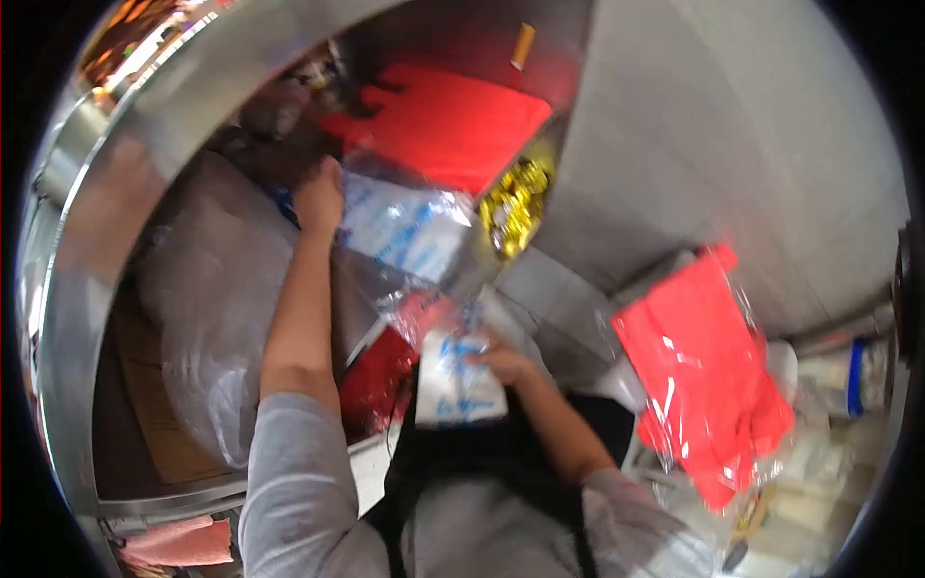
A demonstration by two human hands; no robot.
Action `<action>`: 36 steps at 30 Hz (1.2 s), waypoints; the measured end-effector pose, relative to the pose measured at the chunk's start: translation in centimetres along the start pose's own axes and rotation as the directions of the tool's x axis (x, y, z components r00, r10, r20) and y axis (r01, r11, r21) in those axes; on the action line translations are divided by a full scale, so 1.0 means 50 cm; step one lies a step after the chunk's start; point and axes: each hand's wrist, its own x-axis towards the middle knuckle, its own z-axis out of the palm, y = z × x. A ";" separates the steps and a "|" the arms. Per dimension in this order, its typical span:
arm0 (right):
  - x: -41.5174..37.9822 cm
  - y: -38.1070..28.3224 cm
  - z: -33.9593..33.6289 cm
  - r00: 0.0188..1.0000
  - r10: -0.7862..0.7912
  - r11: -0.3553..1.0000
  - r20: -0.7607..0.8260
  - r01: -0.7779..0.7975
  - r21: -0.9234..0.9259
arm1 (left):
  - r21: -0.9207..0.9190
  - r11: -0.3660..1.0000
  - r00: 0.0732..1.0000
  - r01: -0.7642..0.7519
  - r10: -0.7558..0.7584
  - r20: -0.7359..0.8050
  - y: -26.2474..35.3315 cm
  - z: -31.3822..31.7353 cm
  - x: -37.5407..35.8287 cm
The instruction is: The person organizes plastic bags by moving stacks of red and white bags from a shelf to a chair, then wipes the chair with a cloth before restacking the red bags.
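My left hand is closed at the left edge of a clear plastic bag that holds white packets with blue print. Nearer my body, my right hand grips the right side of another white packet with blue print, held in front of my black apron. A crumpled stretch of clear plastic and something pinkish-red lie between the two hands. Motion blur hides the exact finger positions and the print.
Red bags lie beyond my left hand, beside shiny gold-wrapped pieces. A large translucent plastic bag fills the left, over cardboard. Red items in clear plastic are at right. A curved metal edge borders the left.
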 end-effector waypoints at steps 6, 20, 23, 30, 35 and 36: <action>0.097 0.010 0.030 0.961 0.255 0.925 0.103 -0.211 -0.317 | -0.254 0.967 0.994 0.031 -0.003 0.108 -0.058 -0.029 0.028; -0.369 -0.343 0.063 0.486 -0.577 0.816 -0.656 0.323 -0.479 | -0.366 0.808 0.886 -0.462 0.441 -0.144 0.303 -0.221 0.045; -0.521 -0.458 -0.026 0.162 -0.757 0.651 -0.633 0.284 -0.704 | -0.442 0.836 0.945 -0.325 0.306 -0.118 0.290 -0.251 0.035; -0.495 -0.440 -0.020 -0.008 -0.998 0.042 -0.055 -0.757 -0.652 | -0.281 0.955 0.985 -0.097 0.051 -0.165 0.223 -0.275 -0.167; -0.241 -0.263 0.107 0.698 -0.716 0.034 0.011 0.051 -0.998 | -0.073 0.962 0.946 -0.262 0.271 0.180 0.216 -0.257 -0.295; -0.178 -0.212 0.077 0.786 -0.599 0.287 -0.154 0.031 -0.958 | -0.076 0.968 0.941 -0.240 0.251 0.225 0.207 -0.248 -0.301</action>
